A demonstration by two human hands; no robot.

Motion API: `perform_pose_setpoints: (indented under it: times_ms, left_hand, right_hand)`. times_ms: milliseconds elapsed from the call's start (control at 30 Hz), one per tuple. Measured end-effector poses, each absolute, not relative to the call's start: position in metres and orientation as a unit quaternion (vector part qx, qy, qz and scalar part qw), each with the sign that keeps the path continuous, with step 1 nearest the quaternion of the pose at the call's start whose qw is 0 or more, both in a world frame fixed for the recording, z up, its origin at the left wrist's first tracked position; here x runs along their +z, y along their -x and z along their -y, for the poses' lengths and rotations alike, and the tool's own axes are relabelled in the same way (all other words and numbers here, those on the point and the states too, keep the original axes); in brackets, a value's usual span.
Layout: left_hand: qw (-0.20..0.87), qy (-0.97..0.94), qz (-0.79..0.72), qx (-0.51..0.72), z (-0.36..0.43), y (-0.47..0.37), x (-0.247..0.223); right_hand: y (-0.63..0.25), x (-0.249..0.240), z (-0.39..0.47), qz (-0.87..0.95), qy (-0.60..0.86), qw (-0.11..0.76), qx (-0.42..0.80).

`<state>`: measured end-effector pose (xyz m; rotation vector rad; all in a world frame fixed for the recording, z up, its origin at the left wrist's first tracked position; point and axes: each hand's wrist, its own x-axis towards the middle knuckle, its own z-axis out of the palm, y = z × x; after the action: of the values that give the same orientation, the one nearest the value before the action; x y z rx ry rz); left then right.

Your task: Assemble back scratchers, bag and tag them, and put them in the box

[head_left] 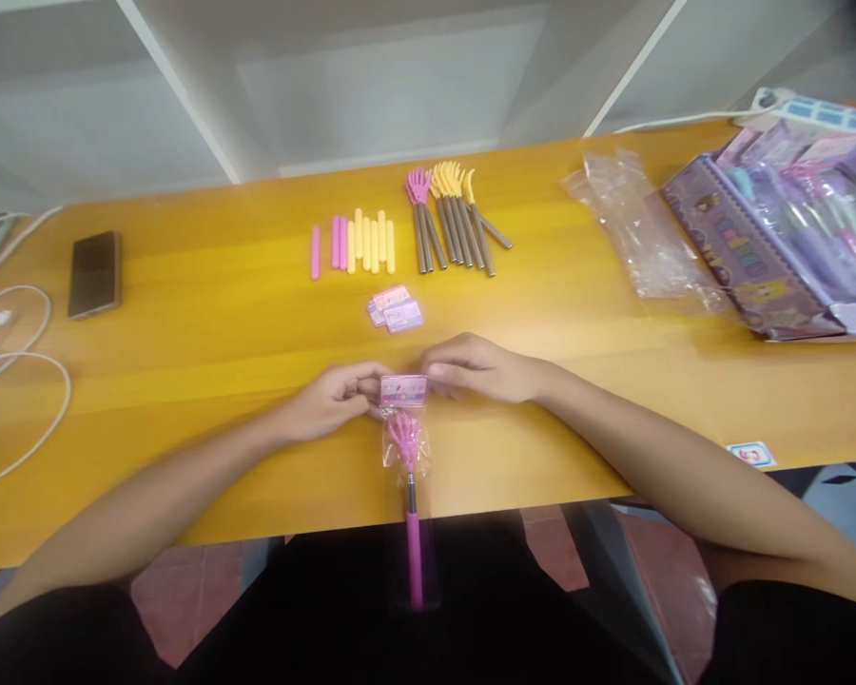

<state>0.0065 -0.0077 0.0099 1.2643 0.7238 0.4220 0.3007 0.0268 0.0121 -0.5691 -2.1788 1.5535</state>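
A pink back scratcher [403, 436] with a hand-shaped head and a pink handle lies in a clear plastic bag. The printed header card [403, 391] sits across the bag's top, and the handle end reaches past the table edge, over my lap. My left hand [335, 400] has its fingers curled at the card's left edge, the tips partly hidden behind it. At the upper right corner, my right hand [481, 368] pinches the card with thumb and fingers. Just beyond lies a small pile of similar header cards [396, 310].
Pink and yellow handle tubes [360, 243] lie in a row behind the cards. Several pink and yellow scratcher heads on metal rods [457, 219] lie beside them. At right are a clear plastic bag [642, 228] and a purple display box [749, 252]; at left, a phone [95, 274] and white cables [21, 362].
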Motion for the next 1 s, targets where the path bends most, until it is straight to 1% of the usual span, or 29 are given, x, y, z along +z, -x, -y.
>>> perform_pose_setpoints:
  times_ms: [100, 233, 333, 400, 500, 600, 667, 767, 833, 867, 900, 933, 967, 1000]
  left_hand:
    - [0.734, -0.563, -0.328, 0.189, 0.007, -0.005, 0.011]
    - [0.740, -0.549, -0.325, 0.211, 0.007, -0.002, 0.007]
    - [0.738, -0.546, -0.318, 0.238, 0.007, -0.002, 0.002]
    - [0.740, -0.543, -0.307, 0.250, 0.007, -0.002, -0.001]
    - [0.744, -0.548, -0.298, 0.241, 0.007, 0.001, -0.004]
    - [0.720, -0.581, -0.311, 0.218, 0.005, 0.007, -0.007]
    - [0.704, -0.613, -0.298, 0.199, 0.003, 0.011, -0.009]
    - [0.737, -0.618, -0.209, 0.174, -0.001, 0.013, -0.012]
    - [0.752, -0.617, -0.168, 0.158, -0.002, 0.013, -0.011]
    - [0.750, -0.623, -0.163, 0.151, -0.002, 0.012, -0.010]
    - [0.740, -0.634, -0.169, 0.146, -0.001, 0.012, -0.009]
    - [0.729, -0.645, -0.178, 0.142, -0.001, 0.011, -0.008]
    - [0.720, -0.655, -0.187, 0.136, 0.000, 0.011, -0.006]
    - [0.712, -0.661, -0.193, 0.132, 0.001, 0.011, -0.005]
  right_hand:
    - [-0.301, 0.008, -0.026, 0.762, 0.210, 0.225, 0.570]
    - [-0.295, 0.008, -0.020, 0.767, 0.238, 0.223, 0.553]
    - [-0.288, 0.022, -0.007, 0.812, 0.245, 0.189, 0.495]
    - [-0.283, 0.035, 0.012, 0.822, 0.257, 0.151, 0.485]
    - [-0.273, 0.048, 0.058, 0.765, 0.341, 0.108, 0.535]
    - [-0.259, 0.039, 0.112, 0.670, 0.421, 0.089, 0.606]
    - [-0.249, 0.025, 0.141, 0.589, 0.430, 0.116, 0.674]
    - [-0.245, 0.012, 0.162, 0.521, 0.421, 0.179, 0.720]
    - [-0.263, 0.019, 0.155, 0.533, 0.433, 0.234, 0.688]
    - [-0.281, 0.029, 0.144, 0.555, 0.453, 0.270, 0.644]
    - [-0.306, 0.042, 0.127, 0.585, 0.484, 0.300, 0.577]
    - [-0.336, 0.058, 0.106, 0.605, 0.523, 0.348, 0.490]
    - [-0.372, 0.075, 0.081, 0.623, 0.560, 0.373, 0.400]
    - [-0.410, 0.093, 0.053, 0.633, 0.605, 0.378, 0.302]
